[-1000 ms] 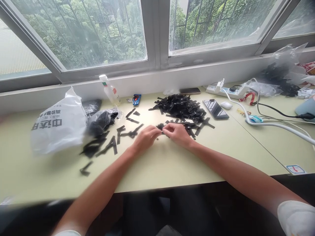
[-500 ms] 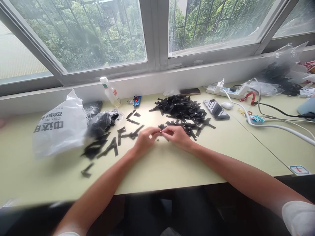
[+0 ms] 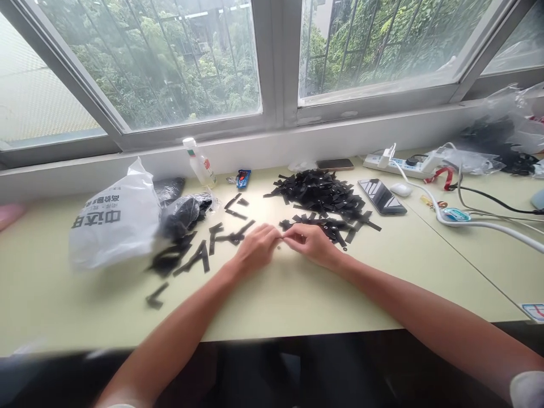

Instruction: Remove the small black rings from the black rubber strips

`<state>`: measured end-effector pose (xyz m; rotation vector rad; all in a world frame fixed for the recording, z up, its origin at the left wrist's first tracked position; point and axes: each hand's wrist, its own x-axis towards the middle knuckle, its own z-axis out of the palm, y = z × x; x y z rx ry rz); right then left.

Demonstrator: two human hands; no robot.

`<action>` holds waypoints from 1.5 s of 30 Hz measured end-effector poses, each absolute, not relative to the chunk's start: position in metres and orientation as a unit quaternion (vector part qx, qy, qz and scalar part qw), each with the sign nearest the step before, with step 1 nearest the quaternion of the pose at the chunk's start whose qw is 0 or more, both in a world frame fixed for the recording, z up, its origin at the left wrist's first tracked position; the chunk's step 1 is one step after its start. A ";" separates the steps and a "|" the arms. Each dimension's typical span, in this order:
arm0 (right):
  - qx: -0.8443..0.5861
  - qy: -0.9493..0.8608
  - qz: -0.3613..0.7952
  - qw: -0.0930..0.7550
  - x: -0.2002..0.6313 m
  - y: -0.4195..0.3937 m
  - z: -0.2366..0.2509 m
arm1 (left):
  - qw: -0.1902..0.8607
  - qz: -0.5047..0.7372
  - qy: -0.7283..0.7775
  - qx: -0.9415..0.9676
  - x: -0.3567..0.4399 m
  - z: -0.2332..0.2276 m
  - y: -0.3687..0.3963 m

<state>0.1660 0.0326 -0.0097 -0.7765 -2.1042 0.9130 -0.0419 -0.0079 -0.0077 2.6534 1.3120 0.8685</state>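
Note:
My left hand (image 3: 255, 250) and my right hand (image 3: 312, 245) meet fingertip to fingertip over the pale green table (image 3: 272, 289), pinching a small black strip piece (image 3: 281, 241) between them; most of it is hidden by the fingers. Right behind my right hand lies a big pile of black strips (image 3: 321, 195). More loose black strips (image 3: 199, 252) lie scattered to the left of my left hand.
A white plastic bag (image 3: 113, 224) and a clear bag of black pieces (image 3: 182, 211) sit at the left. A small bottle (image 3: 199, 164), a phone (image 3: 381, 196), a second phone (image 3: 334, 164), a power strip (image 3: 395, 164) and white cables (image 3: 476, 224) are along the back and right.
My hands stay together on the small piece. The view has shifted a little, so everything sits slightly lower and further right.

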 end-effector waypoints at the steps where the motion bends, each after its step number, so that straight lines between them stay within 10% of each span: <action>1: -0.297 -0.815 0.353 0.350 0.166 0.032 -0.009 | 0.042 0.287 0.422 0.859 -0.043 -0.007 -0.009; 30: -0.430 -0.712 0.359 0.423 0.172 0.044 -0.010 | -0.002 0.020 0.639 0.769 -0.103 0.031 -0.006; 45: -0.296 -0.778 0.406 0.378 0.164 0.034 -0.008 | 0.376 0.482 0.456 0.647 -0.049 0.006 -0.006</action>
